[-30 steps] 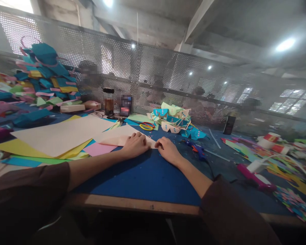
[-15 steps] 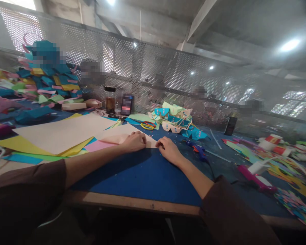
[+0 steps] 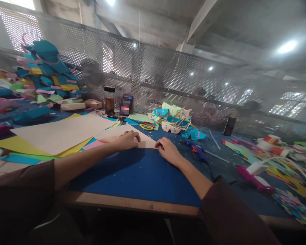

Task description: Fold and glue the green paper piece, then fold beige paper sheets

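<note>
The pale sheet (image 3: 146, 137) lies on the blue-topped desk (image 3: 142, 177), to the left of the glue gun (image 3: 197, 149), its near side partly folded over. The left hand (image 3: 129, 140) rests on it, fingers loosely curled. The right hand (image 3: 168, 149), between sheet and glue gun, has thumb and fingertips drawn narrow at the sheet's pointed corner; whether they pinch it or only press, I cannot tell.

Should that corner slip, the fold could run crooked, and uneven pressure from the left hand might wrinkle the paper. The right forearm (image 3: 193, 175) passes close to the glue gun's cord (image 3: 209, 167), so an outward sweep could snag it.

The most room for moving is nearer the person than the glue gun, up to the wooden front edge (image 3: 132, 202). It looks tighter well left of the gun, beside the paper stack (image 3: 58, 132), and behind it, where scissors (image 3: 146, 129) and spotted paper shapes (image 3: 172, 119) crowd in
</note>
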`<state>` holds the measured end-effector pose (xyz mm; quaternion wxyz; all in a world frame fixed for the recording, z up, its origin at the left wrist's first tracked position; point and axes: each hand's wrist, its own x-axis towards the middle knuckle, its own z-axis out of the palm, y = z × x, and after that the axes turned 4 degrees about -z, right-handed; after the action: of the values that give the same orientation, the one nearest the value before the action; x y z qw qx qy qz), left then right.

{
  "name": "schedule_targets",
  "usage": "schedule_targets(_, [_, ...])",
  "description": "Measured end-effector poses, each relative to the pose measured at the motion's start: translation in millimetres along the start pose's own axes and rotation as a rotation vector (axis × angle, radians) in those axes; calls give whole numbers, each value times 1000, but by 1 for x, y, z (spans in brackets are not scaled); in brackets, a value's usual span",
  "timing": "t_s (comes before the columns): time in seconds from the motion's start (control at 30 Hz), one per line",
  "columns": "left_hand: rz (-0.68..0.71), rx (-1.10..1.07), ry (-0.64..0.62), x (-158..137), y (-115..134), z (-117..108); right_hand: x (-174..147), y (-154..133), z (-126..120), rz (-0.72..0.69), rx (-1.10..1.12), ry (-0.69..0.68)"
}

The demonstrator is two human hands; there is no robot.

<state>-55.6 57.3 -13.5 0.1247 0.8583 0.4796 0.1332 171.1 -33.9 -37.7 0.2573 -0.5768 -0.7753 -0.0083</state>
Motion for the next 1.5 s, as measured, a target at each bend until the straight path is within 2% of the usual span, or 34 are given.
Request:
schedule_targets(0.47, [-63,3,-12,-13,-19,-21,-1,-1,-2,0,23,-4])
schedule_targets(0.6, [-75,49,30,-17,-32,-28,-1,-3,-2,-5,22,0])
schedule_targets(0.8, [-94,16,7,-24,-52,-33,-2,-4,-3,-3,27,4])
schedule_targets(1.17, [-69,74,55,-23,-30,-20,-2,-3,-2,8,24,1])
schedule_targets(1.5, [-35,31,-26,-17,-49,-28,-2,-6,-4,17,26,-4])
